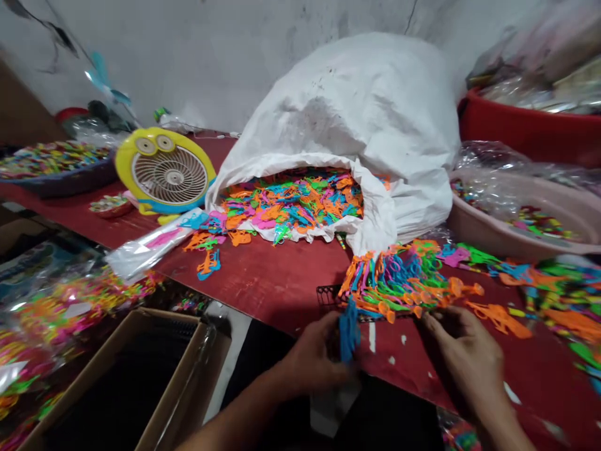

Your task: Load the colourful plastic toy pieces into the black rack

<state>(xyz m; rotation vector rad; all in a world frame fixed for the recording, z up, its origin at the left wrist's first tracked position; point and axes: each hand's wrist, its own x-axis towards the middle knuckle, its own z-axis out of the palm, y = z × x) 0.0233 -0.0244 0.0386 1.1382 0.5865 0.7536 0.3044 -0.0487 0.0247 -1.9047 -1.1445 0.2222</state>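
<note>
Blue plastic pieces (350, 331) are held upright in my left hand (320, 358), its fingers closed round them at the table's front edge. My right hand (464, 351) is at the near right side of a bundle of orange, green, blue and pink plastic pieces (399, 282). Its thumb and fingers are pinched by the lower edge of the bundle; what lies between them is too small to make out. The bundle rests on a black lattice strip (328, 294) on the red table (248, 275). Something pale, partly hidden, shows below my left hand.
Behind stands a big white sack (366, 106), its mouth full of coloured pieces (300, 200). A yellow fan (171, 175) and clear bags (150, 244) are left. A pink basin (530, 200) and loose pieces (563, 300) are right. Below left sits a cardboard box (136, 376).
</note>
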